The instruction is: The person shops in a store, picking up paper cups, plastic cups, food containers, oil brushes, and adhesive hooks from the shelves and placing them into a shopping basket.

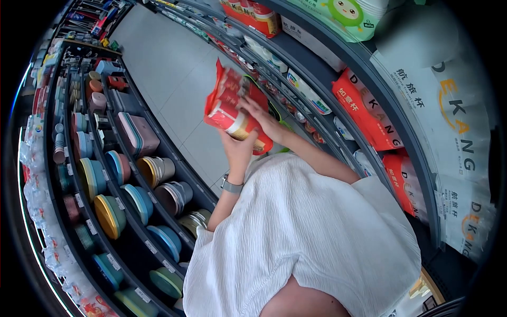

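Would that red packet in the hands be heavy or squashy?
The red packet is probably light for its size, as it seems to hold stacked cups. Its loose wrapper end looks floppy, so that part would likely crumple.

Crinkled film, moulded plastic, textured cloth

Red packet (262, 99) between the hands: thin plastic film, glossy, creased at its loose end. Cup (228, 116) inside looks like smooth printed paper.

Large DEKANG bags (454, 113), right: translucent plastic, wrinkled, soft sheen. Red packs (364, 116) on the shelf beside them: slick printed film.

Basins (108, 216), left: hard plastic, smooth, low shine. Pink box (142, 134): same look, nearer matt.

Shelving (132, 228): dark, matt, apparently painted metal. Floor (158, 68): smooth tile, faint gloss.

White top (301, 227): cloth, matt, finely crinkled. Grey wristband (232, 186): matt; material unclear. Wrapped goods (42, 211), far left: clear, crumpled, shiny film.
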`<state>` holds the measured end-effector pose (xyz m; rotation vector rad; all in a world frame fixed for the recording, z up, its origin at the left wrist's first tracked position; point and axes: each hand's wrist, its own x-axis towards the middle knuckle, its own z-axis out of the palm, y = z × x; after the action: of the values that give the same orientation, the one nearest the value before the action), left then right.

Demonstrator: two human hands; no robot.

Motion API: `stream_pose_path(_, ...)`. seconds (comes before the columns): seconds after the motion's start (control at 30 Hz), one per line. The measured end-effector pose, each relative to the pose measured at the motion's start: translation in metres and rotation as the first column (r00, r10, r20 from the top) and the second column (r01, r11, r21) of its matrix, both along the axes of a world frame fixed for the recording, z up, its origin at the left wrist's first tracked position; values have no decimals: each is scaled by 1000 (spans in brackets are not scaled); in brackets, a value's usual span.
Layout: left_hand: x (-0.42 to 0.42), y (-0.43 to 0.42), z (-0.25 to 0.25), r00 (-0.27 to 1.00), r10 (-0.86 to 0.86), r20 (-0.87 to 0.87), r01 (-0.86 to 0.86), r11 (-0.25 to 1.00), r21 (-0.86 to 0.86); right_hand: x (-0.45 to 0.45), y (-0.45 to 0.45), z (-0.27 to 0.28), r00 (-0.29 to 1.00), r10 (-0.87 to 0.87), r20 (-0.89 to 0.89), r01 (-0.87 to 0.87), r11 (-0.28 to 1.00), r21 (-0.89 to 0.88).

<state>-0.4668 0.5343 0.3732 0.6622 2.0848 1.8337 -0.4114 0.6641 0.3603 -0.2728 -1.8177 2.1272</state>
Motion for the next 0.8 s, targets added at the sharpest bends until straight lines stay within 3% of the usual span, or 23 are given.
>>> stream_pose_path(0.03,-6,-5,-21,1000,-3,0,3,1000,-5,1,-3,-16,994,93,52,-91,995,-40)
stream_pose_path(0.07,-12,-12,-42,984,53,168,-40,996,-79,8,-6,-37,962,180,205,-227,944,237)
stream_pose_path(0.1,-16,-18,-61,938,119,326,-70,985,-159,8,-14,-63,940,222,261,-274,944,183)
stream_pose_path(0.13,-18,-25,-77,937,119,328,-68,984,-162,6,-18,-84,912,265,313,-317,940,129)
stream_pose_path(0.2,-15,-43,-104,774,227,591,-111,968,-226,11,-24,-97,843,297,448,-366,928,74)
stream_pose_path(0.27,-14,-55,-109,712,209,670,-102,975,-197,16,-28,-117,879,274,390,-352,925,143)
stream_pose_path(0.33,-11,-66,-113,597,107,795,-64,994,-87,26,-30,-130,926,214,311,-309,903,299)
stream_pose_path(0.37,-7,-63,-104,601,127,789,-115,991,-71,27,-32,-141,938,129,321,-229,927,297)
stream_pose_path(0.4,-7,-62,-93,592,137,794,-118,990,-83,27,-31,-151,927,77,368,-165,963,214)
stream_pose_path(0.53,-30,-66,-46,569,136,811,-116,990,-84,36,-8,-163,799,-233,554,-29,905,424)
stream_pose_path(0.6,-50,-82,-37,626,49,778,-26,999,-41,36,5,-172,790,-251,559,165,966,201)
stream_pose_path(0.63,-59,-86,-27,622,35,783,-3,999,-42,37,22,-128,767,-103,633,111,993,28)
stream_pose_path(0.7,-83,-85,-14,616,16,788,29,999,-43,30,27,-156,779,-75,622,137,989,-52)
stream_pose_path(0.77,-108,-84,-26,622,54,781,16,997,-81,20,31,-166,785,11,619,149,967,-205)
stream_pose_path(0.8,-123,-80,-34,636,92,766,1,993,-120,13,29,-171,780,9,626,151,968,-202)
